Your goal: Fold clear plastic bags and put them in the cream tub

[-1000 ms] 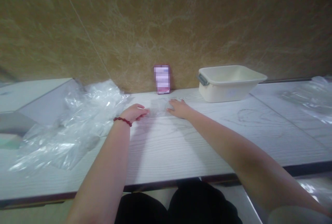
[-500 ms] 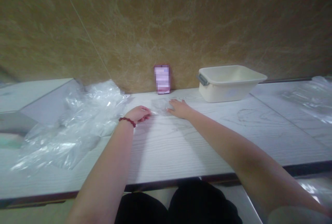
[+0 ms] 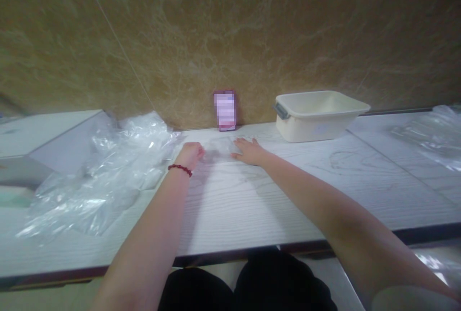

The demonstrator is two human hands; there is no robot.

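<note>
While the left hand (image 3: 192,154) looks closed on the clear plastic (image 3: 220,145), near edge of wall side of table (image 3: 230,205), right hand (image 3: 248,151) presses its right end, fingers spread; hard tug could tear it, light pressure let it slip.

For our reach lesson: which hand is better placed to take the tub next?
Likely the right hand: it lies spread at the clear plastic, nearer the tub. The left hand is farther, across the plastic.
</note>
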